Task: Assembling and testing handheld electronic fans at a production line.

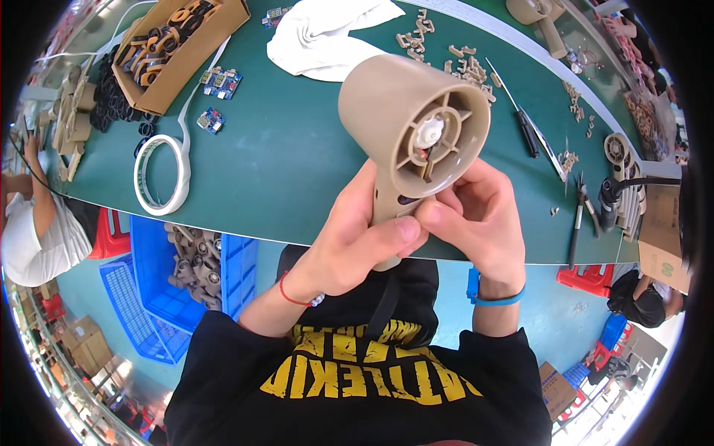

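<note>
Apparently part-built: tan fan [372, 111] over bench [260, 167], left hand [355, 241] curled round handle [384, 208], right hand [482, 215] pinching handle's upper end; white hub [430, 132] in, red wire [424, 154] showing, finishing likely left.

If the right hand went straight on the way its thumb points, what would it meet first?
Most likely the fan handle, held in the left hand. The thumb tip of the right hand is close against it, perhaps already touching; this one view leaves depth unclear.

Bright o'all, glare nr lower-R rim, edges bent w/ fisheye.
</note>
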A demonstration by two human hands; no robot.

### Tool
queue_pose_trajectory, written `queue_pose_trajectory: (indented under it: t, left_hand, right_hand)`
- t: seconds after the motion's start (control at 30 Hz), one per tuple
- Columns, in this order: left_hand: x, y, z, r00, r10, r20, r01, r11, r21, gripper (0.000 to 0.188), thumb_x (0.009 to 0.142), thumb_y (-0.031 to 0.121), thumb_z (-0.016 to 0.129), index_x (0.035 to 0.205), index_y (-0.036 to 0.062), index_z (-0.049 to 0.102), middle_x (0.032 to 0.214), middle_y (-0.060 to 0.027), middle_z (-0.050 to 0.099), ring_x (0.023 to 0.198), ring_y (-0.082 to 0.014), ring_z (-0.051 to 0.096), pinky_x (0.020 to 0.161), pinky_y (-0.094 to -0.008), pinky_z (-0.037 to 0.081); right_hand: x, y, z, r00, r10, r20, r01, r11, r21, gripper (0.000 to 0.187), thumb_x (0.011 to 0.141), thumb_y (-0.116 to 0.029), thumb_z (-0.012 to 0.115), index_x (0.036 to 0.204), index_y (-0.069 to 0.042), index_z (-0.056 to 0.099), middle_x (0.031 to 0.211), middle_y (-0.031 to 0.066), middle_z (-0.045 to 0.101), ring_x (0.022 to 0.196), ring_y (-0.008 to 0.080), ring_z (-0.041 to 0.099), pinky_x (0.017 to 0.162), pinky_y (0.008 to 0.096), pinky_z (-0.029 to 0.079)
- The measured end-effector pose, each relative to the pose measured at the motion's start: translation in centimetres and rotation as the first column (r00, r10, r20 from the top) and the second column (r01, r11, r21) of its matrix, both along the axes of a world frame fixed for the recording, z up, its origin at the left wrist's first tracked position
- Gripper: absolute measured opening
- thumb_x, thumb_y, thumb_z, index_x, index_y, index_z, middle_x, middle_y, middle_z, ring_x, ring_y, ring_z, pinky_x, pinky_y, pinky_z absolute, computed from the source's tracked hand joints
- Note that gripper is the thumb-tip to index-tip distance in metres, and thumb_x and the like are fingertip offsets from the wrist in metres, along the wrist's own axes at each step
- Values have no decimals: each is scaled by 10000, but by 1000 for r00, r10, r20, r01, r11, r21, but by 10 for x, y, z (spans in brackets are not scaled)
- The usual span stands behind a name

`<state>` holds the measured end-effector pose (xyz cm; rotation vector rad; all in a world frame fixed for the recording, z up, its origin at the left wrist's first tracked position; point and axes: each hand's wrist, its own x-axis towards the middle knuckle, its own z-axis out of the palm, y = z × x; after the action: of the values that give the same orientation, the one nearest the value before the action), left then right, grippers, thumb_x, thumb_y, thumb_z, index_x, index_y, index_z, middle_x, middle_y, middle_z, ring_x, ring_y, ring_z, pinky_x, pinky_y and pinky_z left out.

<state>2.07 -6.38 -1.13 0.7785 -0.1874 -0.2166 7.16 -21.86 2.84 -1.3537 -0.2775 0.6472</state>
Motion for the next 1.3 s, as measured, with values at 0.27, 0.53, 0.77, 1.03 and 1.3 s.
queue_pose_trajectory:
  t: [0.27, 0.53, 0.77, 1.03, 1.3]
  left_hand:
    - [-4, -1, -1, 995, -14, -95, 6, 996, -89, 456, 864, 142, 525, 1255, -12, 349, 958, -85, 510, 659, -100, 467, 571, -245, 396]
    - [3, 1, -2, 999, -40, -37, 37, 994, -99, 435, 881, 183, 519, 1234, -6, 348, 812, -74, 504, 600, -95, 465, 563, -245, 396]
    - [4, 1, -2, 999, -40, -9, 39, 996, -83, 445, 889, 217, 493, 1239, -12, 340, 788, -68, 483, 571, -95, 456, 550, -238, 386]
    - [1, 1, -1, 1000, 6, -29, -8, 998, -69, 384, 872, 91, 526, 1204, -16, 366, 809, -68, 494, 593, -88, 470, 522, -234, 394]
    - [2, 0, 0, 996, 35, -79, -41, 996, -83, 249, 903, 43, 513, 1127, -6, 414, 768, -59, 510, 542, -71, 449, 468, -219, 377]
  right_hand:
    - [2, -5, -8, 992, 52, -112, -32, 985, 172, 324, 863, -25, 606, 1166, 50, 522, 744, -3, 522, 755, 94, 610, 689, 224, 482]
    - [0, -5, -10, 991, 74, -109, -39, 956, 292, 328, 875, -20, 573, 1188, 57, 509, 783, 51, 588, 781, 144, 629, 731, 257, 498]
    - [0, -6, -13, 996, 81, -39, -69, 966, 248, 333, 890, -46, 560, 1199, 62, 500, 863, 113, 641, 802, 145, 632, 742, 267, 504]
    - [-3, -4, -16, 998, 57, -12, -53, 976, 211, 368, 875, -49, 575, 1220, 56, 501, 770, 10, 550, 770, 81, 573, 727, 228, 463]
    - [-4, -5, -15, 998, 61, 4, -61, 986, 153, 405, 844, -61, 611, 1225, 43, 520, 730, -38, 464, 691, 37, 456, 646, 188, 379]
